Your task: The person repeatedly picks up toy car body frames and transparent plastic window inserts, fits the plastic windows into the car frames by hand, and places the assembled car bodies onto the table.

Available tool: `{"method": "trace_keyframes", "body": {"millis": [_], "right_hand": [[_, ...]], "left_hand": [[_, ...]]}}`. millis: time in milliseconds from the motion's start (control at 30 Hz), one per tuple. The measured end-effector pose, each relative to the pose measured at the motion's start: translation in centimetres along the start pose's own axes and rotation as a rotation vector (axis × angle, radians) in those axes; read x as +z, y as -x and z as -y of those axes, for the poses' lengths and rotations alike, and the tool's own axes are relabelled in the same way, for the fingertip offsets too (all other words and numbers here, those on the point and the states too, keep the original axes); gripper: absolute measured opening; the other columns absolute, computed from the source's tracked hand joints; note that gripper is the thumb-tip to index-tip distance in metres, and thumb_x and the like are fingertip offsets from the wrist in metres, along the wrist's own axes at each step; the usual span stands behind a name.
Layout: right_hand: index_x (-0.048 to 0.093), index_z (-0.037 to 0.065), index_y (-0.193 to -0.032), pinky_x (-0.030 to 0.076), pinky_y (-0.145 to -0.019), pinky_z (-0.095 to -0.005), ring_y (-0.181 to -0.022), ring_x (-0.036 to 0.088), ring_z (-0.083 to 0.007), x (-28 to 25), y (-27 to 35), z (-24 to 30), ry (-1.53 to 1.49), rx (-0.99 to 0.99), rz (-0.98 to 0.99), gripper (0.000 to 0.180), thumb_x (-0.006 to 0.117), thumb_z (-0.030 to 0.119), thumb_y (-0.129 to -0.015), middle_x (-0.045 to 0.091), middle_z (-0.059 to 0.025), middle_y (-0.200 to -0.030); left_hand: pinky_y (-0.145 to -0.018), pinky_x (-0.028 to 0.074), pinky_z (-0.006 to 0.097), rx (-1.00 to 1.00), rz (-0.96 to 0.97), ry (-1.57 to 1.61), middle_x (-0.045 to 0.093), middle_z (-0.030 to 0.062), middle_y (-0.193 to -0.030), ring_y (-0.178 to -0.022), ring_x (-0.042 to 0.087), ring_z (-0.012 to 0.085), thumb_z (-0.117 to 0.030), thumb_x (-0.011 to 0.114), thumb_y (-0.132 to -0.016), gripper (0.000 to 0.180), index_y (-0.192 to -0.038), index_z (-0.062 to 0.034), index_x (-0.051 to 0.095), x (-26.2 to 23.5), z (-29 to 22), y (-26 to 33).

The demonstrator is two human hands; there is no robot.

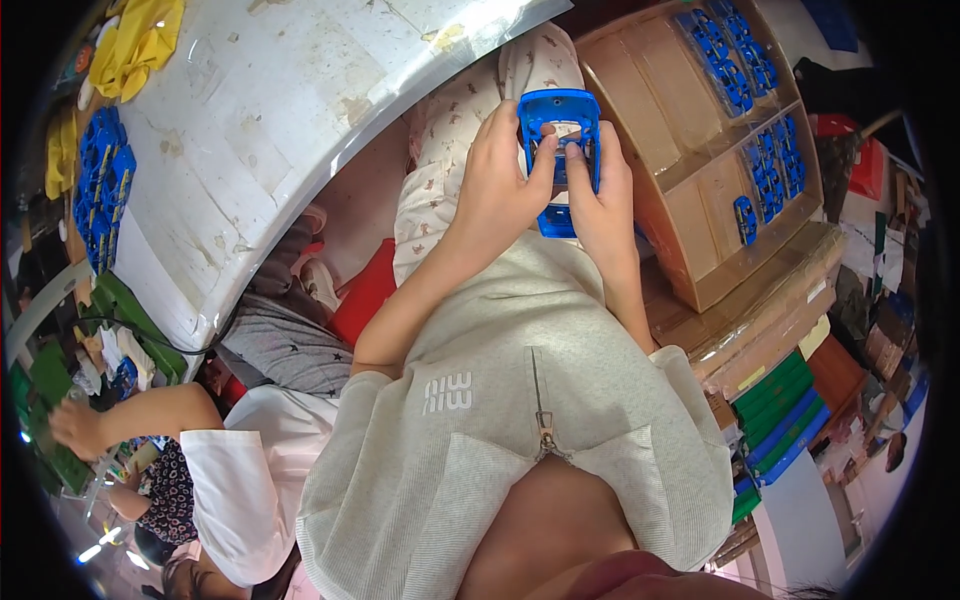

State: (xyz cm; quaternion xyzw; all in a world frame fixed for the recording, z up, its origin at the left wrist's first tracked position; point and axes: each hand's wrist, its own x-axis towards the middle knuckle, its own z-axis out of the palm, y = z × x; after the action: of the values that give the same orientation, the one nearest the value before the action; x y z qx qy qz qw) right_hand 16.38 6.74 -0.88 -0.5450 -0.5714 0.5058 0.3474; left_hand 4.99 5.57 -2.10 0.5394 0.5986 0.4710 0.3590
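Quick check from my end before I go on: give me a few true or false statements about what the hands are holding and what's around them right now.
1. Both hands hold one blue plastic frame. True: the left hand and the right hand each have a grip on it.
2. The frame lies flat on the white table. False: it is held up over the lap.
3. The cardboard box at the right holds more blue parts. True.
4. The box holds red parts. False: they are blue.
5. Another person's arm shows at lower left. True.
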Motion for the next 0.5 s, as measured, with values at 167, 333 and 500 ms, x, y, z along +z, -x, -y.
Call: {"method": "trace_keyframes", "body": {"millis": [167, 333, 500], "right_hand": [[0.039, 0.001, -0.086, 0.042, -0.049, -0.0263, -0.053, 0.053, -0.0117, 0.07, 0.04, -0.30, 0.021, -0.042, -0.012, 0.008, 0.043, 0.008, -0.087, 0.053, -0.0099, -0.063], [0.040, 0.001, -0.085, 0.042, -0.050, -0.0265, -0.055, 0.054, -0.0124, 0.42, 0.20, -0.23, -0.025, -0.019, -0.001, 0.007, 0.043, 0.007, -0.086, 0.056, -0.0111, -0.065], [0.040, 0.001, -0.085, 0.042, -0.051, -0.0259, -0.055, 0.054, -0.0124, 0.48, 0.15, -0.28, 0.026, -0.035, 0.005, 0.007, 0.045, 0.005, -0.085, 0.055, -0.0117, -0.065]], "left_hand": [[-0.067, 0.042, 0.038, -0.130, 0.079, 0.129, 0.052, 0.0208, -0.085, -0.075, 0.053, 0.0320, -0.005, 0.054, -0.080, 0.030, -0.103, 0.0081, 0.041, -0.22, -0.05, 0.14], [-0.062, 0.043, 0.038, -0.112, 0.085, 0.049, 0.053, 0.0204, -0.081, -0.071, 0.053, 0.0319, -0.006, 0.053, -0.081, 0.032, -0.106, 0.0080, 0.038, -0.60, -0.26, 0.40], [-0.060, 0.042, 0.037, -0.127, 0.061, 0.124, 0.052, 0.0194, -0.077, -0.067, 0.053, 0.0300, -0.005, 0.052, -0.081, 0.028, -0.102, 0.0085, 0.039, -0.68, -0.01, 0.60]]}}
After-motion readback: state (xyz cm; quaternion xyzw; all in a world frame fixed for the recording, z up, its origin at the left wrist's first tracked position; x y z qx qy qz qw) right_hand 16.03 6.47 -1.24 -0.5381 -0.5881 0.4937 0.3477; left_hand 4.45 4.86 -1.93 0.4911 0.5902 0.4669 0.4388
